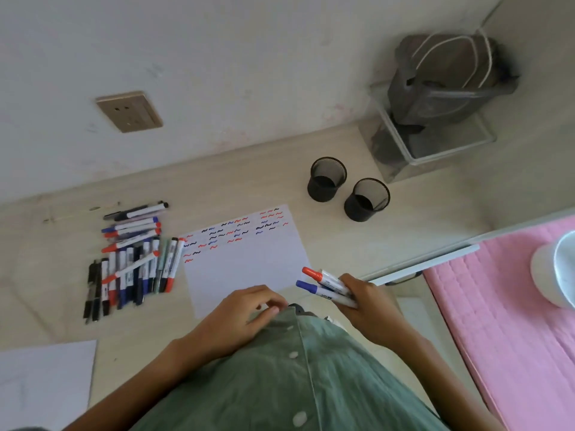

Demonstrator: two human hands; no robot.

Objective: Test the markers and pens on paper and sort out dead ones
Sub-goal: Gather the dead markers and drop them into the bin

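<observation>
Right fingers (pixel 348 283) grip two capped markers; left hand idle.
The red marker (pixel 320 276) and blue marker (pixel 314 289) lie side by side, caps toward the paper (pixel 249 265) just beside them. Left hand (pixel 245 309) rests loosely curled near the paper's near edge, holding nothing visible. The pile (pixel 133 259) lies left on the desk (pixel 217 188); two cups (pixel 348 189) beyond.

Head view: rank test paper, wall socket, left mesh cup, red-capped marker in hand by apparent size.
1. test paper
2. wall socket
3. left mesh cup, close to the socket, unsure
4. red-capped marker, partly hidden in the right hand
</observation>
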